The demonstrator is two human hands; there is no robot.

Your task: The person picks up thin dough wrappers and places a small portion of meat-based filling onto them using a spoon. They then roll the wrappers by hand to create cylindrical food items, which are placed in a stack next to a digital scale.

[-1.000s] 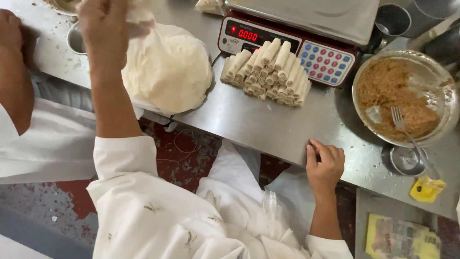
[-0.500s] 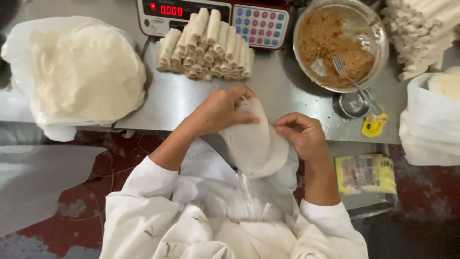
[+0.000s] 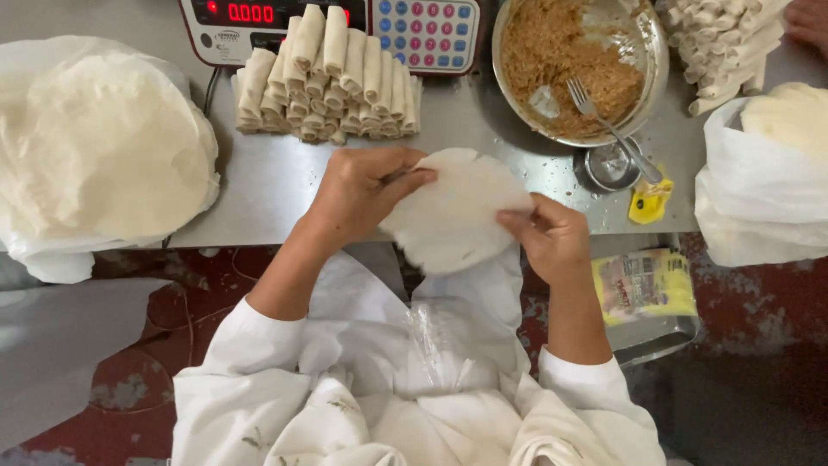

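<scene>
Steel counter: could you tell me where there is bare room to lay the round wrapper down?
Bare steel lies between the pile of rolls and the left hand, reaching left to the bagged wrapper stack. Around the filling bowl and small cup it is crowded.

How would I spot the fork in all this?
Find the big round metal bowl of brown filling at the back right of the steel table. The fork leans in it, tines on the filling, handle sticking out over the near rim; it is the only utensil there.
</scene>
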